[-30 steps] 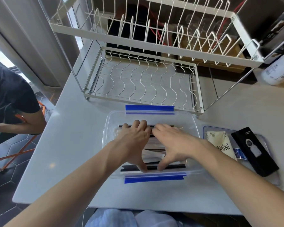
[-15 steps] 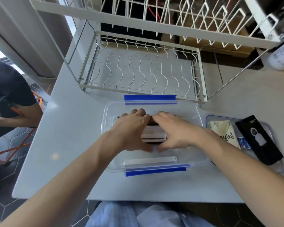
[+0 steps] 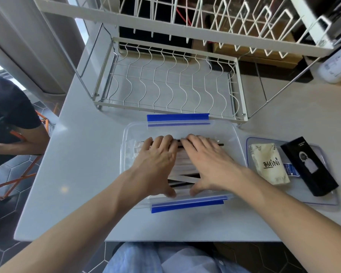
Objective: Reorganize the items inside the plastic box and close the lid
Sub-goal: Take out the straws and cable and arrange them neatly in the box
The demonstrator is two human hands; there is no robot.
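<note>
**Both hands pressing down inside the box**

The left hand (image 3: 158, 162) and right hand (image 3: 209, 164) are lying palm-down, fingers spread, unclenched, grasping nothing, flattening the sachets (image 3: 182, 166) beneath them in the plastic box (image 3: 232, 134). The lid (image 3: 327, 196) is lying at 3 o'clock.

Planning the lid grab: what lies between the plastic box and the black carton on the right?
In the head view, a cream MINI pouch lies between the plastic box and the black carton, on the clear lid.

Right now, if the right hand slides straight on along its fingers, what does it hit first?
Probably the box's far wall, by the blue clip. The right hand lies on the packets, fingers pointing away; depth is unclear.
</note>
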